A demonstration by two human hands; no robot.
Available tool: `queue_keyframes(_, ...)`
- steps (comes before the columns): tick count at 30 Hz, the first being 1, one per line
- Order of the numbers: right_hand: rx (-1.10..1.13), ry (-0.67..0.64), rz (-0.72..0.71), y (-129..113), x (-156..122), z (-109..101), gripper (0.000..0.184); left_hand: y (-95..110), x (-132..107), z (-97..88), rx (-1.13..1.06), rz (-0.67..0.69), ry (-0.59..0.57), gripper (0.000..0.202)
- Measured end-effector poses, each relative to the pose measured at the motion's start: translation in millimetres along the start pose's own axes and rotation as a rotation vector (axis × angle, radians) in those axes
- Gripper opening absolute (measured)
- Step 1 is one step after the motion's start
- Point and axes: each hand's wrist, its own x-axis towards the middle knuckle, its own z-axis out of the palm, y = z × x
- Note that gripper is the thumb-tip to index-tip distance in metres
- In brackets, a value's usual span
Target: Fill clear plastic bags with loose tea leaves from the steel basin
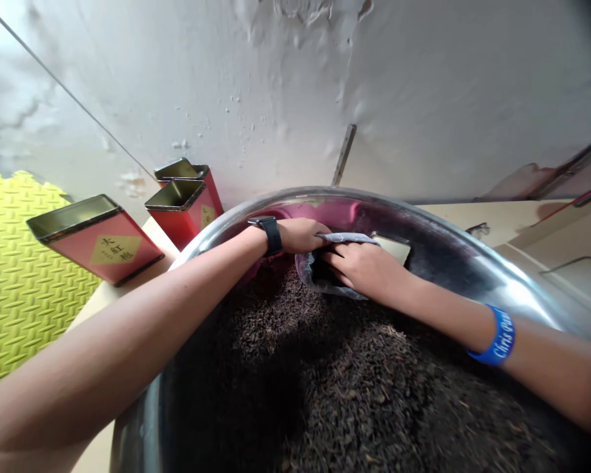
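Note:
A big steel basin (453, 236) holds a heap of dark loose tea leaves (335, 381). At the far side of the heap lies a clear plastic bag (308, 269) with its mouth held open. My left hand (303, 234), with a black watch on the wrist, grips the bag's upper rim. My right hand (362, 269), with a blue band on the wrist, is curled at the bag's mouth, fingers pressed together over the tea. What lies under those fingers is hidden. A pale flat scoop or card (394, 247) sits just behind the right hand.
Three open red tea tins stand on the beige table at the left: one lying tilted (98, 240), two upright (182, 210) (184, 172). A yellow foam floor mat (14, 263) lies beyond. A peeling white wall (295, 85) stands close behind the basin.

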Motion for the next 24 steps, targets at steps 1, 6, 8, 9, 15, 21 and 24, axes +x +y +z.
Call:
queue_keyframes(1, 0.001, -0.018, -0.001, 0, -1, 3, 0.023, 2, -1, -0.6, 0.008, -0.003, -0.006, 0.033)
queue_keyframes(6, 0.052, 0.015, -0.043, -2, -2, 2, 0.022, 5, -1, -1.5, 0.054, -0.025, -0.041, 0.035)
queue_keyframes(8, 0.12, 0.084, -0.119, -7, -2, -5, 0.023, 2, 0, -0.7, 0.055, -0.034, -0.041, 0.035)
queue_keyframes(9, 0.165, 0.107, -0.177, -12, -2, -9, 0.025, 1, 1, -0.2, 0.052, -0.034, -0.037, 0.035)
queue_keyframes(15, 0.523, -0.179, -0.463, -56, -12, -23, 0.035, -4, 2, 1.3, 0.05, -0.023, -0.015, 0.033)
queue_keyframes(21, 0.753, -0.48, -0.38, -62, -16, -24, 0.069, -4, 2, 0.6, 0.042, -0.035, -0.022, 0.035)
queue_keyframes(24, 0.784, -0.591, -0.388, -59, -13, -26, 0.067, -4, 2, 0.2, 0.052, -0.055, -0.039, 0.036)
